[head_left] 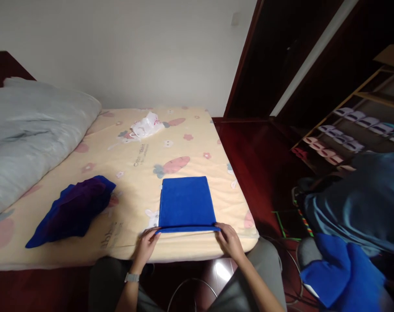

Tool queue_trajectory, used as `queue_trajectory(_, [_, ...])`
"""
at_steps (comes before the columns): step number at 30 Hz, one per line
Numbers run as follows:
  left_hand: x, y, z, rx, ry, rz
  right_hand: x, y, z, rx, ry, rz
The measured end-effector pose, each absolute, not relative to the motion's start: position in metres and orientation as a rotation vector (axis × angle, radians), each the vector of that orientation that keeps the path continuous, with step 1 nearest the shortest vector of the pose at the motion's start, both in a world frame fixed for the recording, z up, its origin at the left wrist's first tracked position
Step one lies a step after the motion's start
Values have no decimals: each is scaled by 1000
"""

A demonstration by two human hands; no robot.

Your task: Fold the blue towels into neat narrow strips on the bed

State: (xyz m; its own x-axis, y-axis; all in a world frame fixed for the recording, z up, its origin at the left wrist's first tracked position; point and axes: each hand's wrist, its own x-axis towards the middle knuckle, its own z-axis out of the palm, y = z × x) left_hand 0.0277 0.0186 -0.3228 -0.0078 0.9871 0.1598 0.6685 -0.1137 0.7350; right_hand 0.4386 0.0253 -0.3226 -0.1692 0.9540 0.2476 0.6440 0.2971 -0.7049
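Note:
A blue cloth point(186, 201) lies flat in a near-square on the bed, its near edge turned up in a narrow strip. My left hand point(148, 242) pinches the near left corner of that strip between thumb and fingers. At the near right corner, my right hand point(230, 240) grips the same edge, fingers on top. To the left, apart from both hands, a crumpled blue cloth with a purple patch point(75, 208) rests on the bed.
The bed point(132, 167) has a cream sheet with carrot and rabbit prints. On it are a white plastic bag point(147, 125) and a grey quilt point(37, 125). At right stand a shoe rack point(353, 97) with several slippers, dark fabric point(359, 199) and more blue cloth point(340, 268).

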Motion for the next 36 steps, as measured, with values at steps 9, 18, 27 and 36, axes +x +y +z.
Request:
queue_trajectory(9, [38,18,-323,1794,1805,976,432,26,-322,-1422,-1922,669])
queue_trajectory(18, [35,17,-332,1473,1776,1054,439,38,-322,-1458,-1680,885])
queue_trajectory(27, [42,29,-323,1680,1840,905,434,44,-316,-1544,-1394,1281])
queue_trajectory(36, [61,39,-318,1923,2052,850,426,55,-308,-1760,-1533,1014])
